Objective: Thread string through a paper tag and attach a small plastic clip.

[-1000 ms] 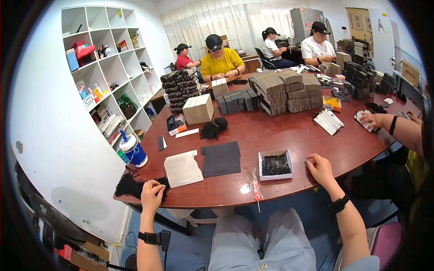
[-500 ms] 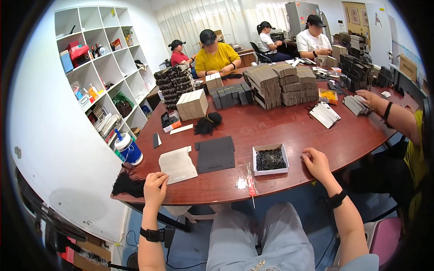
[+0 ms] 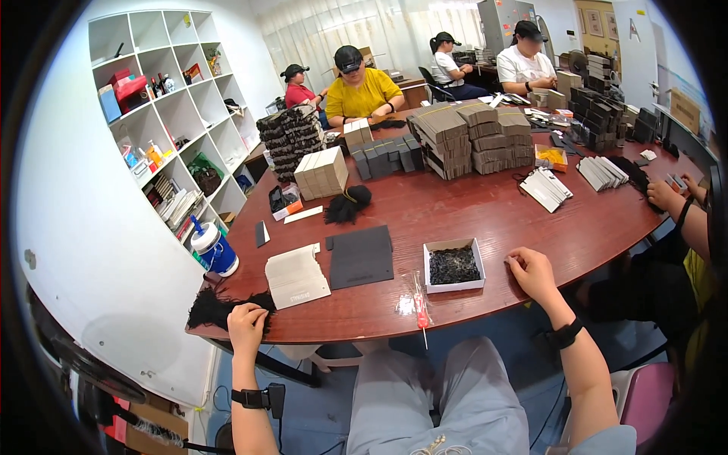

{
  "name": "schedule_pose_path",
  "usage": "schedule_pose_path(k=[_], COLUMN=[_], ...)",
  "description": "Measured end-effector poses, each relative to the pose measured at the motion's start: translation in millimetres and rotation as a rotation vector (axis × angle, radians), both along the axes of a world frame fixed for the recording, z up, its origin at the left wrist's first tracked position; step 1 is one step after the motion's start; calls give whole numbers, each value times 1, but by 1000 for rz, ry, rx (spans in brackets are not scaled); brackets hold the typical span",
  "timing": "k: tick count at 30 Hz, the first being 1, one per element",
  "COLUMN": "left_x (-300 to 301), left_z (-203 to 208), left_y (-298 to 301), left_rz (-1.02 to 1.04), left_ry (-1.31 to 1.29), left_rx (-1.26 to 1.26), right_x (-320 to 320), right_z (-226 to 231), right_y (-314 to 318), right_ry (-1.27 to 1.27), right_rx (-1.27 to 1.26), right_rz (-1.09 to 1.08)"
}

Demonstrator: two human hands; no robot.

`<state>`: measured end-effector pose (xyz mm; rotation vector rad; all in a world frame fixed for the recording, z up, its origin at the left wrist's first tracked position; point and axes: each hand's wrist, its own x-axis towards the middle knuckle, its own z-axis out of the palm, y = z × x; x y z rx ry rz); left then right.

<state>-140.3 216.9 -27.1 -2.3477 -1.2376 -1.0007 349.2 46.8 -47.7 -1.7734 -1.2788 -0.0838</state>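
My left hand (image 3: 247,326) is at the table's near left edge, against a bundle of black cords (image 3: 216,309). Its fingers are pinched together; whatever they hold is hidden. My right hand (image 3: 532,274) rests on the table right of a white box (image 3: 455,287), its fingers loosely curled with nothing visible in them. Small black pieces (image 3: 453,265) fill that box. Between the hands lie a stack of cream card sheets (image 3: 296,277) and a dark grey sheet (image 3: 360,256). A red-handled tool with a thin metal shaft (image 3: 422,309) lies by the box, partly over the edge.
Stacked brown-grey cards (image 3: 444,140), cream blocks (image 3: 321,174) and a tied black tassel bundle (image 3: 349,203) stand farther back. A blue-and-white jug (image 3: 215,249) is at left. Co-workers sit around the table; one's hand (image 3: 666,196) is at the right. White cards (image 3: 544,189) lie fanned.
My left hand has moved left and nearer, from the cream sheets to the black cords. My right hand has stayed put. The co-worker's hand at right has left the fanned cards.
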Motion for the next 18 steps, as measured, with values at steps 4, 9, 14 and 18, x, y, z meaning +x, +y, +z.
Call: schedule_pose_path(k=[4, 9, 14, 18], left_x=[2, 2, -3, 0], left_z=[5, 2, 2, 5], left_y=[0, 3, 3, 2], left_rz=[-13, -19, -9, 5], left_ry=[-16, -9, 14, 28], left_rx=[29, 59, 46, 37], right_x=[-1, -1, 1, 0], right_z=[2, 2, -1, 2], right_y=[0, 0, 1, -1], right_ry=[6, 7, 9, 23], right_rx=[3, 7, 22, 7], right_rz=[6, 4, 11, 14])
